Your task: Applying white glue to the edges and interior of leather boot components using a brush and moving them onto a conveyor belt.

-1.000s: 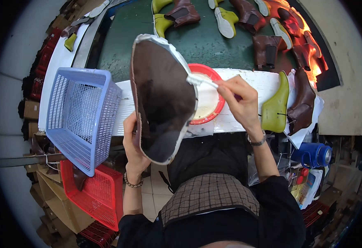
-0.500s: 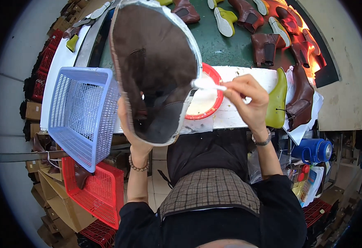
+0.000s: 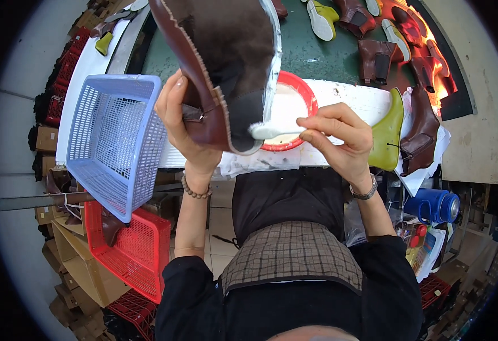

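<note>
My left hand [image 3: 189, 128] grips a brown leather boot upper [image 3: 209, 122] from its left side and holds it up, tilted, with its dark lining facing me. A white paste-like band runs along the upper's right edge. In my right hand [image 3: 342, 142], a small white brush [image 3: 280, 132] is pinched between thumb and fingers. Its bristles meet the upper's lower right edge, as far as I can see. Behind the brush stands a red bowl [image 3: 311, 101] holding a creamy white substance, partly hidden by the upper.
A blue plastic basket [image 3: 147, 122] stands at the left, with a red crate [image 3: 161, 244] below it. Lime green [image 3: 391, 133] and brown boots [image 3: 422, 131] stand at the right. More boots lie on the green surface [image 3: 340, 63], near an orange glow. A blue flask [image 3: 436, 206] sits lower right.
The upper has turned and risen, so more of its brown outside shows. The brush has shifted down along the edge. My left hand has come up into fuller view.
</note>
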The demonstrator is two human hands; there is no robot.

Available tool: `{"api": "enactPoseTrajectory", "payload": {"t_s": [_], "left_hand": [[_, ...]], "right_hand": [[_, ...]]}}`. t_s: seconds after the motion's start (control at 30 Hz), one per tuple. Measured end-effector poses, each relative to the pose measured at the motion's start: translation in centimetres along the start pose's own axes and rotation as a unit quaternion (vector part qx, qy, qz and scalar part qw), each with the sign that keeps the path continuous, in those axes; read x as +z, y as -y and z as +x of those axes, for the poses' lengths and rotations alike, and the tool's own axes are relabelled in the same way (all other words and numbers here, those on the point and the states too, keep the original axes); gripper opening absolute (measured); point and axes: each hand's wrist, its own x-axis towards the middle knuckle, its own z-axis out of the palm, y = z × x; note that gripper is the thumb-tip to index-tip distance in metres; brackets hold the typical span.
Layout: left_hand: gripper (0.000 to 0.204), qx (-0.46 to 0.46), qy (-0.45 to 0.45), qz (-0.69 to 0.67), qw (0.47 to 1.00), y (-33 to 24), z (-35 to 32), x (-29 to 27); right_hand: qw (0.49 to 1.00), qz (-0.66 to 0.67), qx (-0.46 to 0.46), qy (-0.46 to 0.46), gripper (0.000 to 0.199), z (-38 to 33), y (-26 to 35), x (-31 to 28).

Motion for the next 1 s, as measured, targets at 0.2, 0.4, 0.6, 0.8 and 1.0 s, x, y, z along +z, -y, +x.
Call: {"api": "enactPoseTrajectory", "payload": {"t_s": [0.2,0.4,0.6,0.8,1.0], "left_hand": [[0.068,0.103,0.054,0.086,0.989,2.0,0.6,-0.7],[0.089,-0.223,0.09,-0.09,0.966,2.5,-0.9,-7.2],[0.013,-0.539,0.096,-0.285,0.787,2.4,-2.7,-12.8],[0.01,-0.575,0.103,-0.364,0.725,4.1,-3.7,-15.0],[0.006,-0.582,0.123,-0.452,0.665,5.2,-4.6,-14.9]], "right_hand": [[0.989,0.084,0.083,0.086,0.021,0.0,0.9,0.5],[0.964,-0.221,0.136,0.06,0.008,0.1,-4.9,0.0],[0.886,-0.422,0.046,0.187,0.012,-0.6,-8.3,1.4],[0.942,-0.283,0.144,0.106,0.015,0.3,-7.0,-1.2],[0.996,0.024,0.068,0.055,0.015,5.3,-4.1,-0.4]]}}
